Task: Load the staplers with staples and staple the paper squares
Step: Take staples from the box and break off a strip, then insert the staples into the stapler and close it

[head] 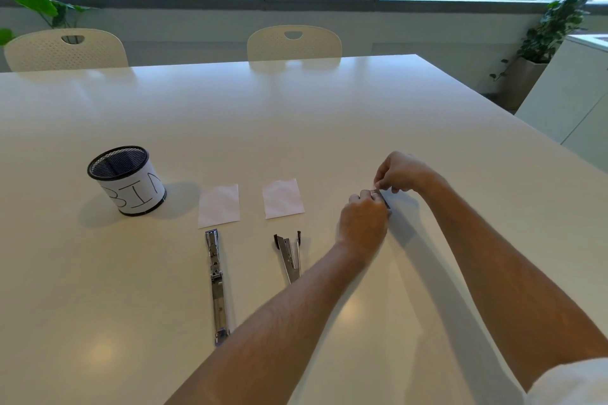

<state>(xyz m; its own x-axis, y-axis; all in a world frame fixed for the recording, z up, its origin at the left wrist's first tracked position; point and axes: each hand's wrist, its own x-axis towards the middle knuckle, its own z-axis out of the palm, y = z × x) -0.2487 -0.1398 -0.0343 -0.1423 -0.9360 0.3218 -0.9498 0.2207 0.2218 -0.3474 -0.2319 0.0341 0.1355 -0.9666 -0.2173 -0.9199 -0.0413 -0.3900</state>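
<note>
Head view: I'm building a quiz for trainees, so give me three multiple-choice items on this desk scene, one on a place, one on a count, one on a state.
1. Where is the bin?
A. Left of both paper squares
B. Between the staplers
C. Under the right hand

2. How many paper squares lie on the table?
A. One
B. Two
C. Four

3. How does the left stapler lie?
A. Closed
B. Opened out flat
C. Standing on end

Key: 1 A, the bin stands left of the left square and right square. 2 B, just those two show. 3 B, it lies stretched out in one long line.
</note>
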